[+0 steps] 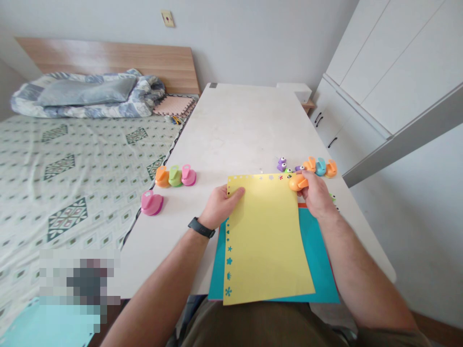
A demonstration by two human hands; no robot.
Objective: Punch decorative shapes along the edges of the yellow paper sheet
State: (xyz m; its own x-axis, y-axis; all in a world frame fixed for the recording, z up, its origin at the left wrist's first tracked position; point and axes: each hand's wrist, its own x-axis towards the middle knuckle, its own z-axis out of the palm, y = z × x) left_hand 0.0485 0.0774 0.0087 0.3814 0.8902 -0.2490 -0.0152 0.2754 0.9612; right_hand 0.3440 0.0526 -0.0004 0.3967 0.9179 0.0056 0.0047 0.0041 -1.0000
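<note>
Head view is showing a yellow sheet lying over a blue sheet at the near edge of a white table. Cut-out shapes, among them stars, flowers and a crown, are already running down its left side and along most of its top; the right and bottom sides are showing none, so roughly half the border seems to be carrying holes. The left hand is grasping the sheet's left side near the top, thumb above. The right hand is grasping an orange punch, which is sitting at the sheet's top right corner; whether it is being pressed, I cannot tell. The paper is looking thin and smooth, its right side bowing slightly. The punch is looking like rounded, glossy plastic. Toward the table's left edge, a pink punch and a green punch are standing; toward the right edge, a blue punch is standing near a purple punch with bulging toy eyes.
</note>
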